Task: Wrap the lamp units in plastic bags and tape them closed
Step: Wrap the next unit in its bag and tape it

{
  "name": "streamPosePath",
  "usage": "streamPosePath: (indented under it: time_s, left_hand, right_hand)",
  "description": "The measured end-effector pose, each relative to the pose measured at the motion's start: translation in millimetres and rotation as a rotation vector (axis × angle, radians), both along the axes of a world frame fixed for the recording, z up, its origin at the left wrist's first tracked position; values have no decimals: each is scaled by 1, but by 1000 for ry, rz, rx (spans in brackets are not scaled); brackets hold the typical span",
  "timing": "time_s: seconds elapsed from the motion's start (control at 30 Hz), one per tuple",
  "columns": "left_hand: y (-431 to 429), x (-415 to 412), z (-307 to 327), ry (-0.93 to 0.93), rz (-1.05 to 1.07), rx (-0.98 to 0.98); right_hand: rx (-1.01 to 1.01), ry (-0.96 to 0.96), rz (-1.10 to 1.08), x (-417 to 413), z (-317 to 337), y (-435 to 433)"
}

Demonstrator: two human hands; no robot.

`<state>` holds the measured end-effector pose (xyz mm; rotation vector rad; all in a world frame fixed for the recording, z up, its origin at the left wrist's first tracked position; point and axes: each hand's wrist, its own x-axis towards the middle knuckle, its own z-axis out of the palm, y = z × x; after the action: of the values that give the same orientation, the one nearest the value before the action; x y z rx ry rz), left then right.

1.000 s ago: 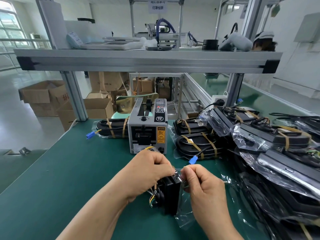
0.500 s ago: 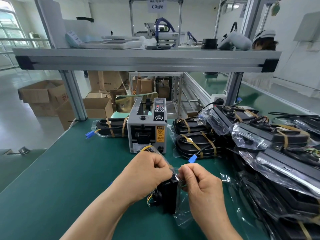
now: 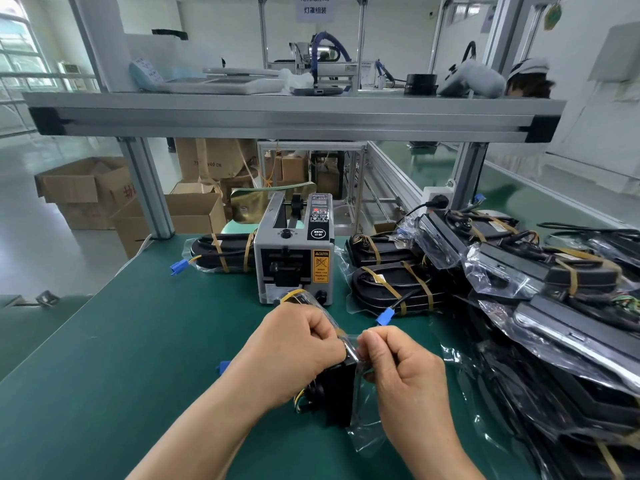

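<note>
A black lamp unit [image 3: 337, 393] with coloured wires stands on edge on the green mat, partly inside a clear plastic bag [image 3: 367, 434]. My left hand [image 3: 294, 351] grips the top of the unit and the bag from the left. My right hand [image 3: 401, 368] pinches the bag's plastic at the unit's top edge, right beside the left hand's fingers. A grey tape dispenser [image 3: 294, 251] stands just behind my hands, with a yellowish tape strip curling at its mouth.
Several bagged, taped lamp units [image 3: 398, 285] are piled to the right, and one [image 3: 221, 252] lies left of the dispenser. An aluminium shelf [image 3: 294, 114] spans overhead. Cardboard boxes [image 3: 90, 192] stand on the floor beyond the green mat [image 3: 138, 341]. A person's capped head [image 3: 528, 77] shows behind the shelf.
Both hands stayed on the unit's top edge, shifting slightly together as the plastic is pulled over; the unit kept its place on the mat.
</note>
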<state>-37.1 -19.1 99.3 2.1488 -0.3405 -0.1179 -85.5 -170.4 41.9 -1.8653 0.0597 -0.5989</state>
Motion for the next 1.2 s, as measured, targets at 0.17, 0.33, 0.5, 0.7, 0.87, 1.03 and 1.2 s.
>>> streamPosePath:
  time_s: [0.17, 0.33, 0.5, 0.7, 0.87, 1.03, 1.2]
  left_hand:
    - [2, -3, -4, -19, -10, -17]
    - [4, -7, -6, -39, 18, -17]
    - [3, -9, -8, -25, 42, -35]
    - [2, -13, -14, -67, 88, -104]
    - [-1, -14, -18, -111, 133, -160]
    - [2, -16, -20, -105, 56, -145]
    - [12, -5, -15, -41, 2, -133]
  right_hand:
    - [4, 3, 4, -1, 0, 0]
    - [15, 17, 17, -2, 0, 1]
    - [4, 1, 4, -1, 0, 2]
    - [-20, -5, 6, -2, 1, 3]
    - [-26, -1, -5, -1, 1, 3]
    - [-25, 0, -19, -1, 0, 2]
    - [-4, 19, -6, -1, 1, 3]
